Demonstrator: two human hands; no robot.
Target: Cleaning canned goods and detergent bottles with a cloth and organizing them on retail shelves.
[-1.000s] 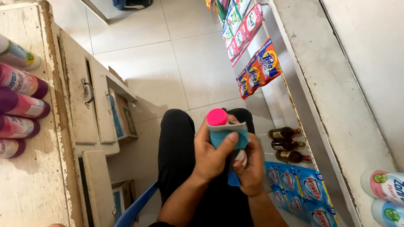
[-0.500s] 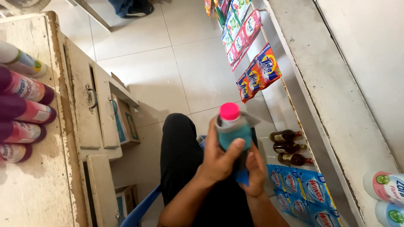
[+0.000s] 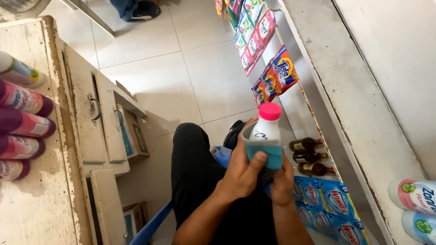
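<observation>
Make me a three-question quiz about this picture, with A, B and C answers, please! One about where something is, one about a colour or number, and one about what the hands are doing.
1. Where are the dark glass bottles?
A. on the low shelf at right
B. on the wooden counter
C. on the person's lap

2. What colour is the cap of the held white plastic bottle?
A. green
B. pink
C. black

3. What is the left hand doing?
A. resting flat on the floor
B. pulling a drawer
C. gripping the bottle through a teal cloth

Answers: A, three bottles lie beside the blue sachets; B, the cap is bright pink; C, its fingers wrap the cloth, the right hand supporting below.
</observation>
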